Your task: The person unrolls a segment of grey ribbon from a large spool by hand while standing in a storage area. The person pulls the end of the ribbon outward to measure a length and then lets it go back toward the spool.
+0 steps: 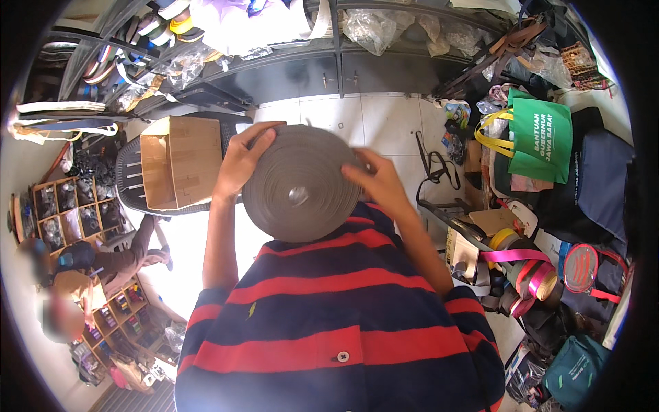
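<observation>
Between my two hands is a large flat roll of dark grey webbing strap [302,206], wound in tight rings around a small bright centre, its flat side facing up in front of my striped shirt. My left hand [241,159] grips the roll's upper left edge, with the thumb over the top. On the opposite side my right hand [379,180] is closed on the upper right rim, fingers bent over the edge and slightly blurred. An open cardboard box [195,159] rests on a dark plastic chair [130,172] just left of my left forearm.
Black cabinets [288,86] piled with straps and plastic bags line the far side. Bags, including a green one [539,134], and rolls of coloured ribbon [518,264] crowd the right. At left, people [75,281] are near wooden pigeonhole shelves [86,206]. A loose black strap [432,168] lies on the floor.
</observation>
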Demonstrator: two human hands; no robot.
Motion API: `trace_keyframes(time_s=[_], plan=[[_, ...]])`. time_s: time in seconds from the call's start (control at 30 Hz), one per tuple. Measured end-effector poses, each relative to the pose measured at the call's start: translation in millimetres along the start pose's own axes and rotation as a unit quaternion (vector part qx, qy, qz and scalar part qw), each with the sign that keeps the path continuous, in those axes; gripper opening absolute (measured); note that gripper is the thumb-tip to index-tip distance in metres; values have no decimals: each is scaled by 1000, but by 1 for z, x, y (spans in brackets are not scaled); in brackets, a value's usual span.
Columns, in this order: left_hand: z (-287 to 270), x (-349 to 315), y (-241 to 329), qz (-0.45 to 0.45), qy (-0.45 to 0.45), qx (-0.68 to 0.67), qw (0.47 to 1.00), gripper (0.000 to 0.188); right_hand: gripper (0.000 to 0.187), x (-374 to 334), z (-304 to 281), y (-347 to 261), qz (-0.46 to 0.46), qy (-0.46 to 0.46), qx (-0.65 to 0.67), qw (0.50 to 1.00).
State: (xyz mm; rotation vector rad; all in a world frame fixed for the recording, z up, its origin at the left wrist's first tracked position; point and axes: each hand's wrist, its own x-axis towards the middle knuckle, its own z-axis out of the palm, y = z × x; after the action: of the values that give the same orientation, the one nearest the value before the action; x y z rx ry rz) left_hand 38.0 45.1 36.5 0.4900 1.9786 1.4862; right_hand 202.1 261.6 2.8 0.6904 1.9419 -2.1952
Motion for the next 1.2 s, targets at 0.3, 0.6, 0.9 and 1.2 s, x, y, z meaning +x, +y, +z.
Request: trace_keyframes(time_s=[0.3, 0.6, 0.9, 1.2], plan=[[19, 18, 12, -49, -141, 77, 986, 37, 53, 59, -22, -35, 11, -191, -69, 979], [10, -32, 0, -47, -9, 97, 994, 38, 60, 24, -28, -15, 18, -211, -173, 962], [-2, -71, -35, 11, 167, 21, 986, 36, 27, -30, -3, 34, 65, -57, 173, 981], [6, -71, -16, 41, 52, 35, 997, 35, 32, -30, -36, -6, 13, 75, 288, 955]])
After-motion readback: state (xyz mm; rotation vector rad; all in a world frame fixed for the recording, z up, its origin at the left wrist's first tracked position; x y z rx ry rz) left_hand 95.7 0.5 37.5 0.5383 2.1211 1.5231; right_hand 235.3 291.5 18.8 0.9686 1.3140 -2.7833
